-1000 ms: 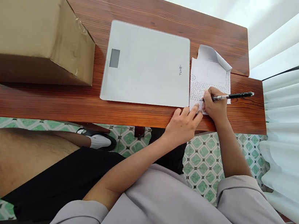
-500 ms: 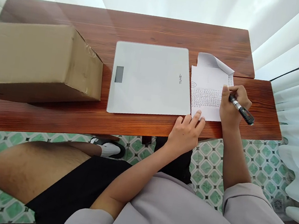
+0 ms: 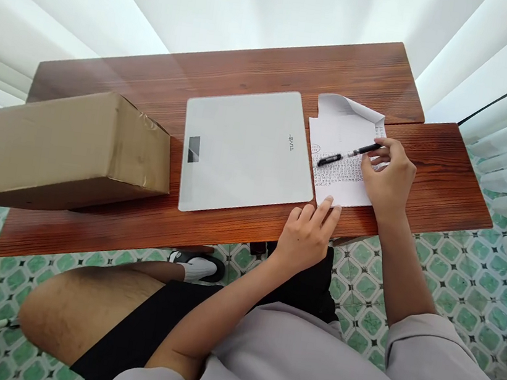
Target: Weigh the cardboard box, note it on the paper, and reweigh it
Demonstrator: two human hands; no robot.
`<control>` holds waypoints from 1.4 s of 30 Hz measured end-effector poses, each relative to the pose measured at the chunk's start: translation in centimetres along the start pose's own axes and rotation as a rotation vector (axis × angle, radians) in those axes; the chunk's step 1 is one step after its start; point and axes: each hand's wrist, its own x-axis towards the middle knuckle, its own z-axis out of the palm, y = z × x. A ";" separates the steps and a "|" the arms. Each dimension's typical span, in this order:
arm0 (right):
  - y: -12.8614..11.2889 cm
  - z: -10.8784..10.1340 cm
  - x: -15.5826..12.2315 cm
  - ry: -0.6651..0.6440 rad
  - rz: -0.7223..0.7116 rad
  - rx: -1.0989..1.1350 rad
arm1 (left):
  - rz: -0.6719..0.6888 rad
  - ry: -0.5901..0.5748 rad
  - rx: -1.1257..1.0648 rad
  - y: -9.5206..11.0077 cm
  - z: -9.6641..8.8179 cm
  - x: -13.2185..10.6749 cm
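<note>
My right hand rests on a printed sheet of paper and pinches the end of a black pen, which lies nearly flat across the sheet and points left. My left hand lies at the table's near edge, its fingers stretched flat, the fingertips on the paper's lower corner. The paper's top corner is curled over. A flat white digital scale sits just left of the paper.
A large brown cardboard box sealed with tape stands on the left of the wooden table. White curtains hang behind and to the right. Green patterned floor tiles and my bare knee show below the table edge.
The pen was in a writing grip over the paper, then swung round; it now lies across the sheet, held by its end. The left hand stayed put. The view tilted and shifted.
</note>
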 end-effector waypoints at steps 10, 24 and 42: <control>0.0 0.0 -0.1 -0.002 0.065 -0.166 | 0.226 0.254 0.077 -7.7 -6.2 -4.0; 1.6 1.0 0.2 0.027 -0.053 -0.372 | -0.366 0.575 0.375 -22.4 -15.7 -8.5; -1.0 0.3 1.0 0.032 -0.145 -0.571 | -0.950 0.596 0.198 -30.2 -16.9 -15.7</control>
